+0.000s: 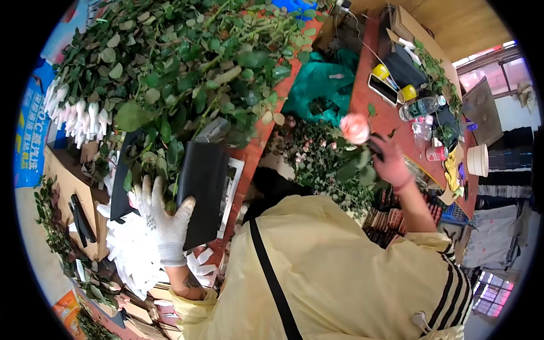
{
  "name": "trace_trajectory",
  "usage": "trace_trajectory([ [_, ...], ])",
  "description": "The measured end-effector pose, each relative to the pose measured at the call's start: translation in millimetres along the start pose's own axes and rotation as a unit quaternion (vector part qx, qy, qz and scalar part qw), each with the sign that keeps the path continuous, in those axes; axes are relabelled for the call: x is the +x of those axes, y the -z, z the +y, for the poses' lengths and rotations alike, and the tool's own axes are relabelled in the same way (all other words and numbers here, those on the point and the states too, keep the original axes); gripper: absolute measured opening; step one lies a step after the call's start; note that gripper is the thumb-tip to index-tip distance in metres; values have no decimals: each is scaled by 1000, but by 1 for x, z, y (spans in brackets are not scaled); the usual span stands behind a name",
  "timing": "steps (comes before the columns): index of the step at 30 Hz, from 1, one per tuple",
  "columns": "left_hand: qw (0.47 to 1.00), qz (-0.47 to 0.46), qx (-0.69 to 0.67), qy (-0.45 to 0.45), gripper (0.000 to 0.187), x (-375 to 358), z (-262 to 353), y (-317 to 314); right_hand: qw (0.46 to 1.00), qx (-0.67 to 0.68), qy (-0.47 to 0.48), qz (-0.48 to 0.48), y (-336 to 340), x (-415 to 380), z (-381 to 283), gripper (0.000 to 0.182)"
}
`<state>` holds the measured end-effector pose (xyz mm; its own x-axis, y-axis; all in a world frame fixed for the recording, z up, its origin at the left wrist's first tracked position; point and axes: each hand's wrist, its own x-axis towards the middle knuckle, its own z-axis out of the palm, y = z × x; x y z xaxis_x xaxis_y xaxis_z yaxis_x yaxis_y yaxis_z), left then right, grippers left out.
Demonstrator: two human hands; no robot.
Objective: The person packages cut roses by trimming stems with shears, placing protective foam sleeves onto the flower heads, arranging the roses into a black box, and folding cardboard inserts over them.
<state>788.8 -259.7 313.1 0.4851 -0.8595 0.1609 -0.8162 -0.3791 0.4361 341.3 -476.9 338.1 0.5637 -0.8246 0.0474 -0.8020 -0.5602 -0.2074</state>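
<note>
My left hand [161, 218], in a white knit glove, lies with fingers stretched and thumb apart between two black panels. Its thumb touches the wider black panel [203, 190], and its fingertips reach the leaves of the rose stems. Below it is a pile of white paper strips [127, 249]. On the right, my right hand [392, 164], in a pinkish covering with something dark at the fingers, is closed at a pink rose [355, 128]. Green leaves [354, 168] hang beside this hand; the stem in its grip is mostly hidden.
A big heap of leafy stems [170, 62] covers the red table at left, with white-wrapped rose heads [79, 116] at its edge. A green plastic bag [320, 85] and more roses [317, 161] lie between the tables. The right table [368, 62] bears a phone [383, 89] and bottles [422, 107].
</note>
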Motion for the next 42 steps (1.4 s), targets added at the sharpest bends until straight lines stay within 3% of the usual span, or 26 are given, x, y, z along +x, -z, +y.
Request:
trace_trajectory([
  [2, 1000, 5, 5, -5, 77, 0, -1, 0, 994, -39, -62, -82, -70, 10, 48, 52],
  [4, 997, 1, 77, -9, 79, 2, 5, 4, 957, -248, -39, -142, -142, -6, 99, 54],
  [6, 996, -29, 84, 24, 82, 4, 17, 14, 942, -139, -164, -258, -130, 17, 75, 57],
  [8, 994, 1, 106, 7, 81, 3, 22, 16, 962, -54, -135, -229, -127, 38, 60, 58],
  [12, 995, -31, 82, 43, 83, 7, 24, 20, 985, 30, 19, -169, -81, 113, 0, 48],
  [14, 997, -30, 61, 47, 83, 5, 22, 18, 959, 81, 239, -130, -50, 166, -46, 42],
  [16, 996, -26, 56, 57, 82, 6, 23, 19, 917, 225, 271, -188, -7, 211, -108, 40],
  [18, 997, -14, 62, 53, 80, 6, 26, 22, 874, 230, 381, -194, 30, 247, -161, 39],
  [22, 996, -8, 68, 48, 75, 11, 33, 30, 835, 273, 444, -177, 21, 326, -212, 41],
  [23, 996, -4, 77, 44, 74, 12, 34, 30, 827, 246, 481, -158, 61, 324, -245, 42],
  [24, 995, -2, 80, 62, 74, 12, 34, 30, 812, 245, 525, -71, 44, 348, -253, 37],
  [26, 997, 7, 64, 36, 75, 14, 32, 31, 801, 250, 530, -123, 36, 382, -294, 32],
  [29, 997, -3, 62, 52, 72, 17, 32, 33, 757, 178, 606, -170, -12, 427, -355, 29],
  [33, 996, 0, 62, 61, 69, 20, 33, 34, 731, -96, 635, -230, -117, 459, -428, 35],
  [34, 996, -5, 61, 65, 68, 21, 33, 36, 702, -150, 653, -240, -143, 465, -441, 37],
  [37, 996, 14, 60, 68, 67, 24, 34, 38, 643, -312, 682, -152, -183, 466, -457, 39],
  [39, 997, 31, 47, 56, 65, 26, 32, 36, 633, -283, 712, -105, -190, 465, -456, 33],
  [40, 997, 29, 37, 64, 64, 27, 34, 37, 640, -269, 717, -59, -260, 486, -461, 31],
  [42, 996, 26, 59, 60, 65, 27, 35, 37, 616, -315, 721, -29, -234, 477, -452, 23],
])
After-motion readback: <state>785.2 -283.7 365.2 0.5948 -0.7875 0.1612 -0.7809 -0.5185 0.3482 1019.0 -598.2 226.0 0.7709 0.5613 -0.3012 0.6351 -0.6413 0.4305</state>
